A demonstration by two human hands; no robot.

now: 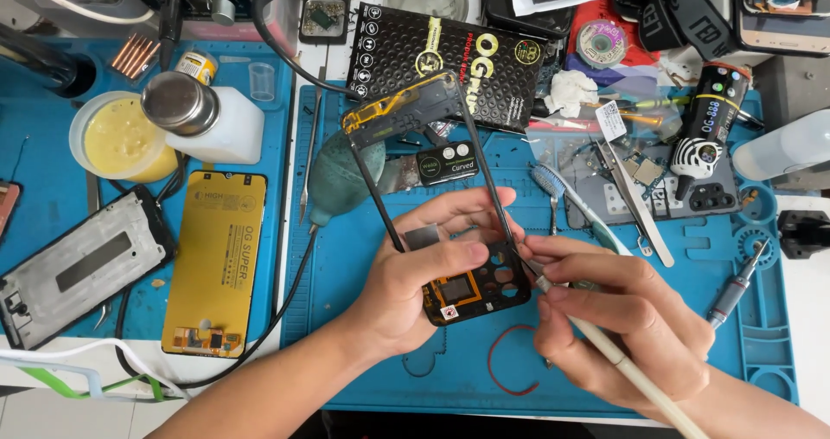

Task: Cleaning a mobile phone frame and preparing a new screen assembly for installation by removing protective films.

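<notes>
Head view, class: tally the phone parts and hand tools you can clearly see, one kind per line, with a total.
Phone frames: 2, black, grey
Yellow screen panel: 1
Tweezers: 1
Toothbrush: 1
Screwdriver: 1
Brush: 1
Total: 7

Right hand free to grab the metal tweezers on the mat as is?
Probably not at once: the right hand is gripping a thin white-handled tool against the phone frame. The tweezers lie uncovered on the blue mat just beyond it, so the path itself looks open.
</notes>
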